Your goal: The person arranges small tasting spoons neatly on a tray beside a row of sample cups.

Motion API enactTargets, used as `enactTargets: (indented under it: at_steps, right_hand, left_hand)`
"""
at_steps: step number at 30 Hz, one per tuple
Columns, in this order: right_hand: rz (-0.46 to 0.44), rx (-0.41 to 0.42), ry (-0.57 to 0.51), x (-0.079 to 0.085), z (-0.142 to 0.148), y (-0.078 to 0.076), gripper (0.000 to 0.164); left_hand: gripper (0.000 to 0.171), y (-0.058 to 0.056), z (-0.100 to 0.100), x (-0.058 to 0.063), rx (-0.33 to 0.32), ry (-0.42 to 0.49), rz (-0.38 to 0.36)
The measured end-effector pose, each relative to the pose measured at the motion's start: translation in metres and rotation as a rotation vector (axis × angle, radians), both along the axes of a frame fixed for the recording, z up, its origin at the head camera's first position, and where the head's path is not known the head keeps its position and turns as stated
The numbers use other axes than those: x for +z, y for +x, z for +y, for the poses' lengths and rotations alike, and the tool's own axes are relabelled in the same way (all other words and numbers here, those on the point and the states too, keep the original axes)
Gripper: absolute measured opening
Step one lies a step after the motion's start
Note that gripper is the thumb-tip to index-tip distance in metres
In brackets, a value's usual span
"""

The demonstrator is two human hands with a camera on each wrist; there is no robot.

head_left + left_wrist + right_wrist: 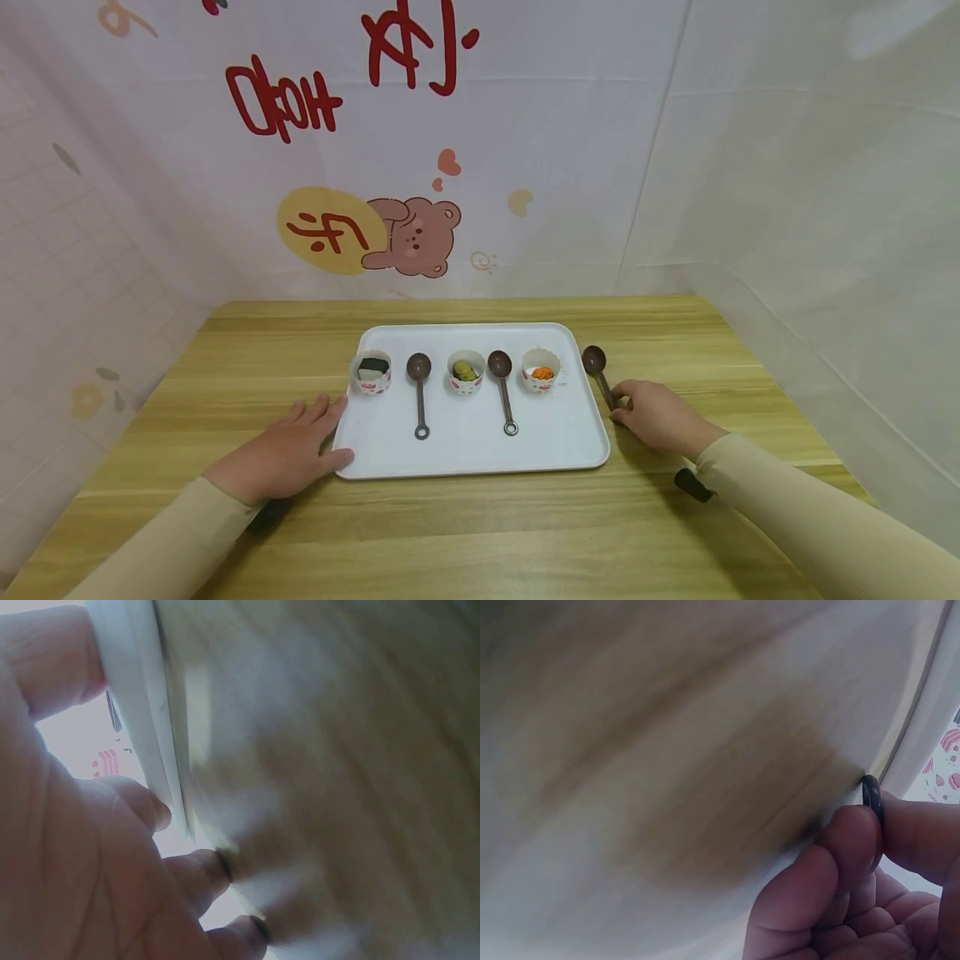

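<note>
A white tray [465, 454] lies on the wooden table. My left hand [288, 450] rests at its left edge with fingers spread and straight, the thumb and a fingertip on the rim. To the right of the tray, my right hand [663, 417] pinches the handle end of a brown measuring spoon [595, 360]; the dark handle tip [871, 796] shows between thumb and fingers in the right wrist view. On the tray sit a paper cup [372, 383] with a black-and-white item, a cup [466, 385] with green pieces and a cup [539, 382] with something orange.
Two more brown measuring spoons, a left one [420, 392] and a right one [502, 387], lie between the cups on the tray. White printed cloth [555, 125] stands behind the table [465, 533] and along both sides.
</note>
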State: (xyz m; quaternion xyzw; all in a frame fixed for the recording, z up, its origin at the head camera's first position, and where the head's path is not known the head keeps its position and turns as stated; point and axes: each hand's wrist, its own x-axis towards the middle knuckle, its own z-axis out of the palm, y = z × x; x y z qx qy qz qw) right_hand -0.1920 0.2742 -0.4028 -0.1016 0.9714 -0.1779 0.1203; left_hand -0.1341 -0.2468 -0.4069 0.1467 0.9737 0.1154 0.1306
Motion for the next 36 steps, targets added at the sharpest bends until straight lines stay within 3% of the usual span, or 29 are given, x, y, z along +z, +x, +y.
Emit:
enactTargets:
  at_steps: [18,36]
  right_hand:
    - [0.032,-0.046,-0.099,0.004,-0.006,0.003,0.036]
    - [-0.019,-0.083,-0.210,0.004,-0.021,0.008,0.033]
  left_hand:
    - [0.089,0.001,0.000,0.000,-0.012,0.016,0.013]
    - [0.090,0.001,0.000,0.001,-0.015,0.014,0.026]
